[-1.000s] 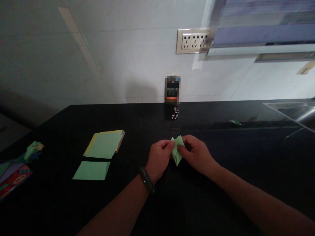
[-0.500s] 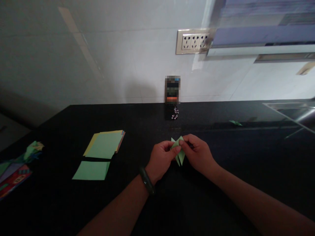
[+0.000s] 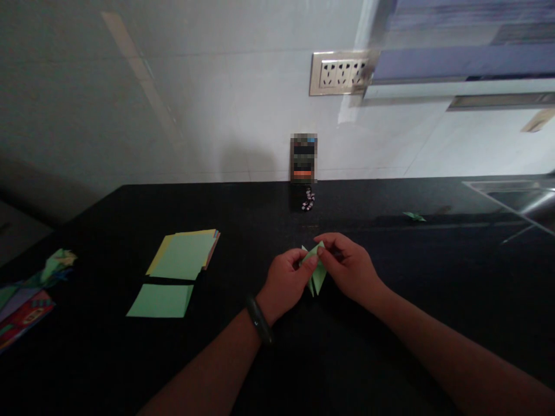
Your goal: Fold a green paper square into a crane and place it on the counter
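Left hand point(image 3: 287, 277) and right hand point(image 3: 350, 264) both hold folded green paper point(image 3: 319, 279), grip narrow, over counter point(image 3: 243, 222); contact unclear. Hands hide part of paper. Phone point(image 3: 303, 159) pixelated; red packet point(image 3: 26, 319) cut off at left.

From my remote feed I log pale grey tiled wall point(image 3: 195, 98), glossy, seams visible, darker toward left. Socket plate point(image 3: 338, 73) mounted on it: 3 outlets in row. Violet-blue panel point(image 3: 463, 62) at upper right, blurred; I cannot identify it. Black countertop point(image 3: 255, 214) meets wall below. Metal-edged fixture point(image 3: 515, 199) at right. Light dim.
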